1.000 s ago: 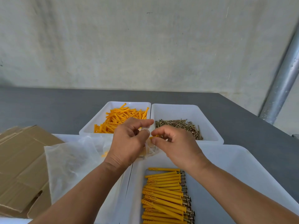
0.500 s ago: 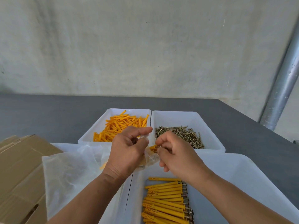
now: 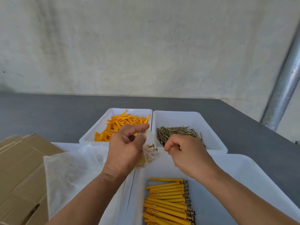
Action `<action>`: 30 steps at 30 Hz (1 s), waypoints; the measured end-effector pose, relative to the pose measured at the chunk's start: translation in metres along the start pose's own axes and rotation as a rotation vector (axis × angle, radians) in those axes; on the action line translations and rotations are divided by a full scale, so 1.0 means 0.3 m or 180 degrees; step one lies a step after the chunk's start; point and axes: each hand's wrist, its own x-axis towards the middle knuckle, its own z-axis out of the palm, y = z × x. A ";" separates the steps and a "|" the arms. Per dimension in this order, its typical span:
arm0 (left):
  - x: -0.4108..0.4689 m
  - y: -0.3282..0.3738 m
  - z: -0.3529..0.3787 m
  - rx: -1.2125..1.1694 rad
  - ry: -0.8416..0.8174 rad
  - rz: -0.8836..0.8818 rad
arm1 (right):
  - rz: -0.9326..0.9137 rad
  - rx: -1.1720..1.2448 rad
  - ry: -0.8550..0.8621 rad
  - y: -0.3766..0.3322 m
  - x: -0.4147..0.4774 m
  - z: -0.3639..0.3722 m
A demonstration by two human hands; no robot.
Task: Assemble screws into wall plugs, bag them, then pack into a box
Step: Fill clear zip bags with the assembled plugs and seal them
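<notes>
My left hand [image 3: 125, 148] pinches a small clear plastic bag [image 3: 150, 151] that holds several assembled yellow plugs with screw heads showing. My right hand [image 3: 183, 151] is just right of the bag, apart from it, fingers curled shut with nothing visible in them. Below my hands a large white tray [image 3: 243, 179] holds a row of assembled yellow plugs with screws [image 3: 167, 202]. Behind, one white bin holds loose orange wall plugs [image 3: 120, 124] and another holds loose screws [image 3: 177, 133].
A stack of clear plastic bags [image 3: 73, 172] lies in a white tray at the left. Flattened cardboard boxes [image 3: 21, 172] sit at the far left. The grey table [image 3: 48, 114] ends at a wall; a metal pole [image 3: 285, 85] stands at right.
My right hand has drawn away from the bag's mouth to the right and closed. The left hand still holds the bag, now with screw heads visible inside.
</notes>
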 end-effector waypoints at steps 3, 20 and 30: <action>-0.001 0.004 -0.001 -0.0014 0.0015 -0.0016 | 0.0184 -0.1080 -0.1177 0.011 -0.003 -0.013; -0.008 0.016 0.001 0.0117 -0.0036 0.0043 | 0.0604 -0.1665 -0.3320 0.018 -0.042 0.019; -0.006 0.008 0.002 0.0175 -0.0028 -0.0001 | 0.0636 -0.1451 -0.3343 0.028 -0.042 0.032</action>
